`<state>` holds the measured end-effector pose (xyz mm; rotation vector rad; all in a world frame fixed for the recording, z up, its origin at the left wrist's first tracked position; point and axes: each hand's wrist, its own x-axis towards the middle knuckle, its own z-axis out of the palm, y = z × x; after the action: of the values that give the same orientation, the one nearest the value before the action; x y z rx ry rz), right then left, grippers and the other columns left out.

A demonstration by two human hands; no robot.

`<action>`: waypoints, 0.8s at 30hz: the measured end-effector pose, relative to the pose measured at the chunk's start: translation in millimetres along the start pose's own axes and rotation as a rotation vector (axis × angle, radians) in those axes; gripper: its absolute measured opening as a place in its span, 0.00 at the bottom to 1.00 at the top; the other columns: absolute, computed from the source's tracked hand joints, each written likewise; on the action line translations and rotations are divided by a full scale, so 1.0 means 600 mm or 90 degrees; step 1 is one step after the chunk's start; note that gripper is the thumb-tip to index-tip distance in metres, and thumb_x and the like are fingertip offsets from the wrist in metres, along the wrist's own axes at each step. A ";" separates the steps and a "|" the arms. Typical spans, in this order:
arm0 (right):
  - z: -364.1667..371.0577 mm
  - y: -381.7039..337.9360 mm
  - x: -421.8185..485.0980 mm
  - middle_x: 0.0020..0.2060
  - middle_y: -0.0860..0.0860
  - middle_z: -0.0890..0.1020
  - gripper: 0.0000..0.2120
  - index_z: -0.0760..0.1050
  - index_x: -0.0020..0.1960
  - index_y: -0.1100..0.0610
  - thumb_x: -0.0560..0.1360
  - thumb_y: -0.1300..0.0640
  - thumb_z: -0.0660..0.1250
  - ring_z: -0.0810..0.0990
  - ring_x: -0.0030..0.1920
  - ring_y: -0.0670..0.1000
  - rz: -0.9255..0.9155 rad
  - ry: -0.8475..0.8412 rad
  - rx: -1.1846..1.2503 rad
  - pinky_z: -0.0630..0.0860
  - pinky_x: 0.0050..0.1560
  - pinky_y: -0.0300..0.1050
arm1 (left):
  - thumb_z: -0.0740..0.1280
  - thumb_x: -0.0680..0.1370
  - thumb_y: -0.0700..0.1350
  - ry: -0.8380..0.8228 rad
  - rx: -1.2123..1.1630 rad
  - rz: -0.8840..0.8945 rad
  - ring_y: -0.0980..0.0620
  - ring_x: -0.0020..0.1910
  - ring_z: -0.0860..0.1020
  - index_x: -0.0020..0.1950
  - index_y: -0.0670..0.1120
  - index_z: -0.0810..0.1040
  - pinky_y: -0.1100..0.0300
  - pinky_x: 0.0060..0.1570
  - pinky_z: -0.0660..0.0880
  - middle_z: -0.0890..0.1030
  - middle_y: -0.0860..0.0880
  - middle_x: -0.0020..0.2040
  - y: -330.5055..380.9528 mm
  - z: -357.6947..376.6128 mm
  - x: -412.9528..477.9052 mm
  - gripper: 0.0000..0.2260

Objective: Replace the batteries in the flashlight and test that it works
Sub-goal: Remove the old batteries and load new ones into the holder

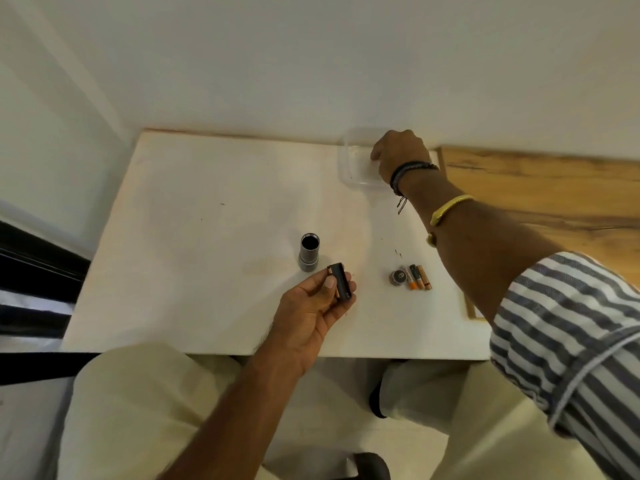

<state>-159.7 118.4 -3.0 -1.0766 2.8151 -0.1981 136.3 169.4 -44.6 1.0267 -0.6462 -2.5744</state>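
While the left hand (313,308) grips the black battery holder (340,281), the right hand (401,154) reaches into a clear plastic container (353,164).

Whether the right hand's fingers grasp anything inside cannot be told. On the white worktop (207,237), the grey flashlight body (309,252) stands upright with its open end up, just beyond the left hand; its end cap (398,276) lies beside three loose batteries (419,277) to the right.

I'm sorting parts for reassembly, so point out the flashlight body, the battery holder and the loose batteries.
flashlight body (308,252), head view, side of its grey barrel
battery holder (341,282), head view, black casing held in the left hand (311,306)
loose batteries (418,277), head view, middle battery
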 end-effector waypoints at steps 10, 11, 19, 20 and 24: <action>-0.013 -0.011 -0.027 0.54 0.57 0.83 0.15 0.83 0.57 0.53 0.76 0.65 0.64 0.83 0.53 0.62 -0.024 0.047 -0.021 0.80 0.50 0.51 | 0.63 0.81 0.37 -0.006 -0.026 -0.008 0.44 0.55 0.83 0.65 0.36 0.76 0.52 0.54 0.81 0.84 0.39 0.55 0.004 0.006 -0.008 0.13; -0.018 -0.012 -0.034 0.54 0.56 0.84 0.15 0.83 0.56 0.51 0.76 0.64 0.64 0.83 0.53 0.61 -0.027 0.061 -0.011 0.78 0.49 0.50 | 0.64 0.81 0.37 -0.007 -0.027 -0.007 0.43 0.54 0.83 0.65 0.36 0.76 0.52 0.54 0.81 0.84 0.39 0.55 0.005 0.007 -0.010 0.13; -0.053 -0.021 -0.138 0.51 0.54 0.82 0.12 0.81 0.58 0.51 0.80 0.58 0.62 0.82 0.49 0.57 -0.113 0.171 0.062 0.75 0.42 0.46 | 0.63 0.82 0.37 -0.020 -0.026 0.000 0.43 0.55 0.83 0.64 0.34 0.75 0.52 0.53 0.81 0.83 0.37 0.57 0.005 0.011 -0.026 0.13; -0.054 -0.024 -0.156 0.51 0.53 0.83 0.11 0.81 0.57 0.51 0.79 0.57 0.62 0.82 0.47 0.55 -0.120 0.180 0.090 0.77 0.43 0.47 | 0.62 0.82 0.37 -0.023 -0.027 0.000 0.43 0.55 0.83 0.64 0.34 0.75 0.52 0.53 0.81 0.83 0.36 0.57 0.005 0.011 -0.027 0.12; -0.048 -0.026 -0.260 0.49 0.50 0.84 0.09 0.82 0.55 0.52 0.78 0.57 0.65 0.83 0.41 0.51 -0.137 0.195 0.285 0.81 0.46 0.54 | 0.61 0.82 0.37 -0.022 -0.014 0.007 0.41 0.56 0.83 0.64 0.34 0.75 0.52 0.51 0.82 0.83 0.36 0.57 0.003 0.009 -0.036 0.12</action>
<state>-39.0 213.8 38.2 -1.3177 2.6823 -1.0386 147.7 178.5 -28.0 0.9713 -0.6291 -2.5884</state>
